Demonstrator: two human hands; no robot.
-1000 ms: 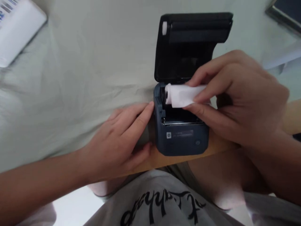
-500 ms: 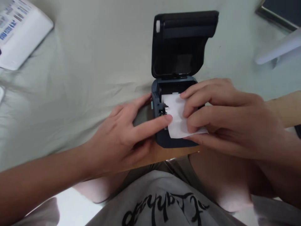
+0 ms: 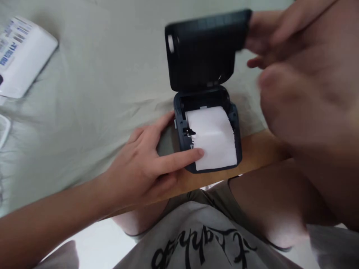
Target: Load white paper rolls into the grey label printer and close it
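A small dark blue device (image 3: pixel 239 151) lies near the table's front edge with its black lid (image 3: pixel 202 61) raised. White paper (image 3: pixel 217 138) with a ragged left edge lies across its opening. My left hand (image 3: pixel 151 157) is beside the device, fingers spread, one fingertip pressing on the paper's lower left and another at the device's left side. At the upper right, my right hand (image 3: pixel 291 63) is blurred; its fingers are at the right end of the lid, partly hidden behind it.
A pale green cloth (image 3: pixel 112 67) covers much of the table, with a wooden edge (image 3: pixel 255 149) at the front. A white box-like object with printed labels (image 3: pixel 30 56) lies at the upper left, above a white curved item (image 3: pixel 5 130).
My right hand has left the paper and moved up to the lid's right end. The lid is tilted slightly differently. My left fingertip sits lower on the paper.
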